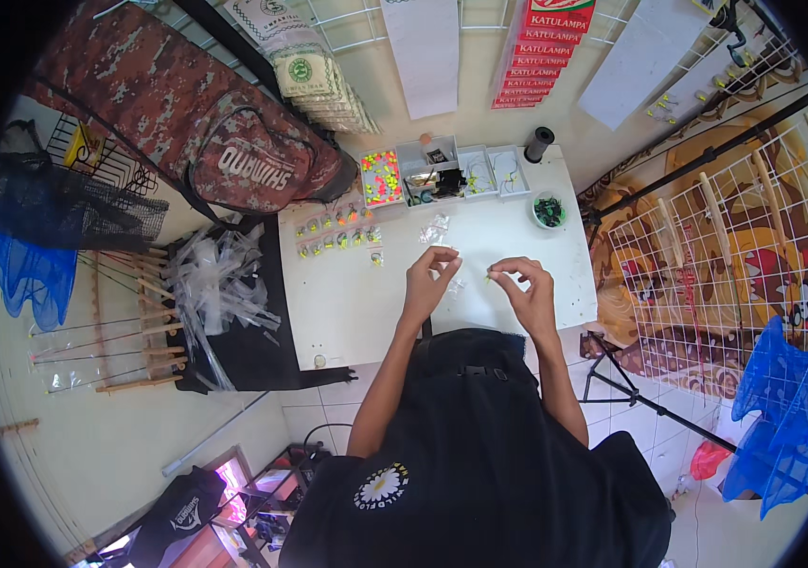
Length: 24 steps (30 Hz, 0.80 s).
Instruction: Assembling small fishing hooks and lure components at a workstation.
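Observation:
Above the front part of the white table (pixel 356 312), my left hand (pixel 430 281) is closed in a pinch. What lies between its fingertips, if anything, is too small to make out. A small clear bag (pixel 458 284) shows beside its fingers. Just to the right, my right hand (pixel 527 289) pinches a tiny yellow-green piece (pixel 488 278) between thumb and fingertips. Farther back lie more clear little bags (pixel 435 228). On the left, small filled bags (pixel 337 232) with yellow and orange pieces are laid out in rows.
Along the back stand a tray of bright beads (pixel 382 178), a divided white box (pixel 418 154), trays with thin loops (pixel 508 170) and a black cylinder (pixel 538 145). A round tub (pixel 549 210) holds dark green pieces. A camouflage bag (pixel 233 151) leans at the left.

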Available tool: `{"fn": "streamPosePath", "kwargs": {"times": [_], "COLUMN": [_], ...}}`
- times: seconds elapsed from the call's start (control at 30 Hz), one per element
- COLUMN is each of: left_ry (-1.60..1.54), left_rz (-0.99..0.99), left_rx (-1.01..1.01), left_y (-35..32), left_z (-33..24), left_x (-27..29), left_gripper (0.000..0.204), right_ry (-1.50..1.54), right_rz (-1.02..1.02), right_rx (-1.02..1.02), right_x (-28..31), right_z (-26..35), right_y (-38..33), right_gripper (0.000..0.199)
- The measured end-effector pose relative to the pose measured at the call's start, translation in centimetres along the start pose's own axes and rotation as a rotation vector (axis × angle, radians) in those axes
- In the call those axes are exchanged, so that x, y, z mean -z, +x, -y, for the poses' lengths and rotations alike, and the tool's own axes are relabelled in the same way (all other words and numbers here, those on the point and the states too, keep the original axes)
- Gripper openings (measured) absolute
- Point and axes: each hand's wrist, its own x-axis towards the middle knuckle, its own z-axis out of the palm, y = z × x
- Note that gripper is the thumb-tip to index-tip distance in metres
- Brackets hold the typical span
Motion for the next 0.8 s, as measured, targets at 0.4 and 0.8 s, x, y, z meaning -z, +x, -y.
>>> {"fn": "streamPosePath", "kwargs": {"times": [0.4, 0.8], "left_ry": [0.917, 1.175], "left_rz": [0.038, 0.132], "left_rx": [0.037, -0.324], "left_y": [-1.5, -1.5], "left_z": [10.2, 13.2], "left_x": [-2.2, -3.0], "left_gripper": [0.065, 0.049], "right_ry": [-0.049, 0.052], "right_rz": [-0.099, -0.12], "right_rx": [-0.103, -0.244], "right_x": [2.8, 3.9], "right_z": [-1.1, -0.7], "right_y": [-2.2, -2.0], "right_gripper": [0.011, 0.014]}}
